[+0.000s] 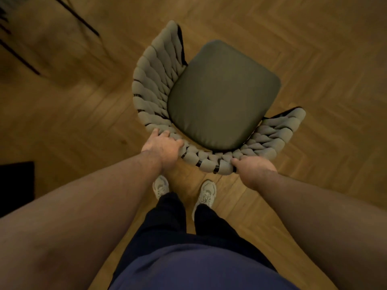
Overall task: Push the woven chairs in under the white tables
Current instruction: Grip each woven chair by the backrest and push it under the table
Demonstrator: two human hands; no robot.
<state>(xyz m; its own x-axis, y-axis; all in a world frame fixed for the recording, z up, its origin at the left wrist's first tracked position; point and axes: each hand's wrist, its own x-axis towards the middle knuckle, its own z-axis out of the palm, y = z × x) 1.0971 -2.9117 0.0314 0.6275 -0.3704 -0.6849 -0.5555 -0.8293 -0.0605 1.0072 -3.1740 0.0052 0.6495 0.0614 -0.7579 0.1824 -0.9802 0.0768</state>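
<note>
Both hands, left hand [162, 148] and right hand [254, 169], clasp the backrest rim of the woven chair [211, 97], standing on open parquet floor [314, 49]; no white table visible, pushing-in remains.

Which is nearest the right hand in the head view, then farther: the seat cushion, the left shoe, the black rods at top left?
From the right hand:
1. Seat cushion, just beyond it, up and left.
2. Left shoe, down to the left.
3. Black rods, far upper left.
</note>
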